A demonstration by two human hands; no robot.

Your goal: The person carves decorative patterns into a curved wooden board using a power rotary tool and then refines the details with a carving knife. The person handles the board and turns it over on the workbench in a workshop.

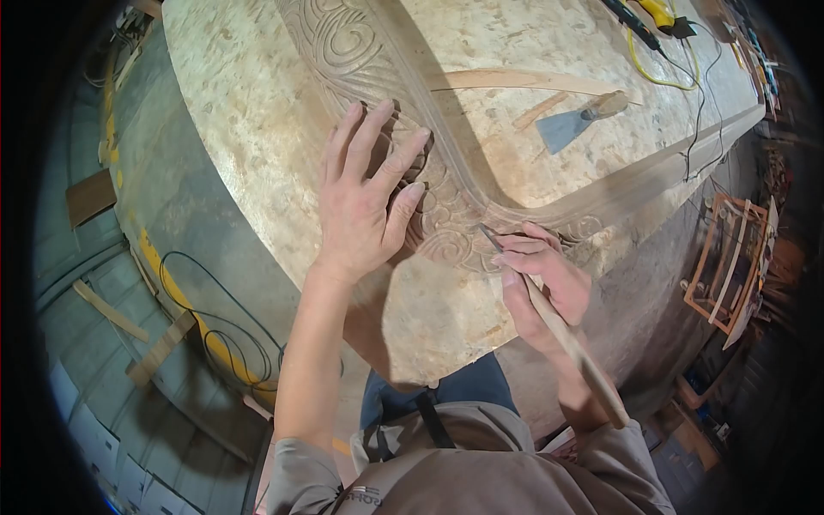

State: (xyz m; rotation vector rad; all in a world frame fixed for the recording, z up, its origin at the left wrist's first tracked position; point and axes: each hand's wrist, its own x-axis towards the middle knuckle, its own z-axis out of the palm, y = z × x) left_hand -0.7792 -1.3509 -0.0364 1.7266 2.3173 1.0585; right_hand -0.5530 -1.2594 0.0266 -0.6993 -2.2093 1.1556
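Note:
A carved wooden piece (339, 43) with swirling relief lies on the worktable and bends into a corner in front of me. My left hand (365, 202) rests on its carved surface with the fingers spread, holding nothing. Closed around a carving chisel (566, 339), my right hand (547, 279) is beside the corner of the carving. The chisel's long wooden handle slants back along my right forearm. Its thin dark blade tip is at the scroll pattern near the inner corner, touching it or just above; I cannot tell which.
The pale, stained worktable (245, 112) carries a wide-bladed scraper (566, 129) and a thin wooden strip (515, 79). Farther right are a dark corded tool (631, 21) and a yellow tool (659, 12). Loose cable (232, 343) lies at left; a wooden frame (730, 257) stands at right.

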